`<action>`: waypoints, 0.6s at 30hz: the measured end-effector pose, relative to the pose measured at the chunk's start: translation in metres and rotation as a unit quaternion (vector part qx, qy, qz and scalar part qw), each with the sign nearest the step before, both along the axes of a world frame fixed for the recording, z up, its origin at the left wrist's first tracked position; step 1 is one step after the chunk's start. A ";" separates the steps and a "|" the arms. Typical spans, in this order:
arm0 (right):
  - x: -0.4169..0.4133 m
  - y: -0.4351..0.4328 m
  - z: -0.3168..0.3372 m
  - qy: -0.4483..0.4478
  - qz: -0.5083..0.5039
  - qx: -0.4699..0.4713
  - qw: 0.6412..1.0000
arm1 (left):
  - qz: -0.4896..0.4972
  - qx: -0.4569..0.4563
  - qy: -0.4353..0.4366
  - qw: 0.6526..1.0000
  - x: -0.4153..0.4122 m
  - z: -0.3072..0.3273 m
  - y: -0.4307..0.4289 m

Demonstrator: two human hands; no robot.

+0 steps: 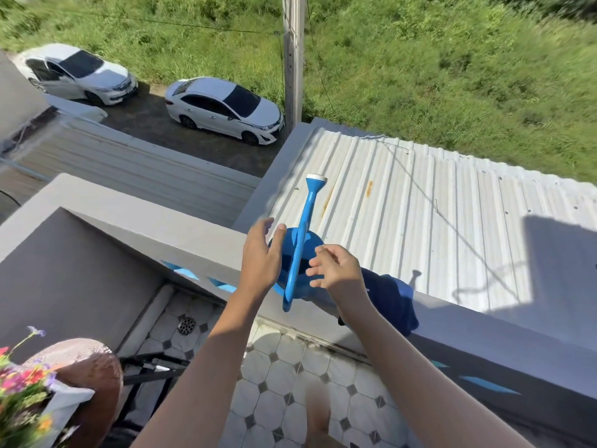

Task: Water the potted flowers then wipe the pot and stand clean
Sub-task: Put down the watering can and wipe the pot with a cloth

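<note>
A blue watering can (312, 241) with a white rose on its long spout stands on the grey balcony ledge (193, 240). My left hand (260, 257) is at the can's left side with straight fingers, and my right hand (336, 268) hovers at its right side with fingers loosely spread. Neither hand plainly grips it. A dark blue cloth (392, 302) hangs over the ledge just right of the can. The brown pot (90, 367) with colourful flowers (22, 383) sits at the lower left on a black metal stand (151, 367).
The balcony floor has white tiles (290, 383) and a round drain (186, 324) in the corner. Beyond the ledge lie a corrugated metal roof (420, 205), two parked white cars and grass far below.
</note>
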State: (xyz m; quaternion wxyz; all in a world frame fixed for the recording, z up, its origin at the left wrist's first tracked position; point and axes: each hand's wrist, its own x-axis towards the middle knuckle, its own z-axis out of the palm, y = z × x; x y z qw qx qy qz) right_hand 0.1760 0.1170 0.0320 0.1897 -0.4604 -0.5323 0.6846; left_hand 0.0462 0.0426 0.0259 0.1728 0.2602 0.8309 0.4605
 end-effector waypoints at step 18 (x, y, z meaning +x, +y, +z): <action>0.098 0.050 -0.081 -0.267 -0.040 0.117 0.956 | -0.095 -0.211 -0.103 0.967 0.086 -0.069 0.058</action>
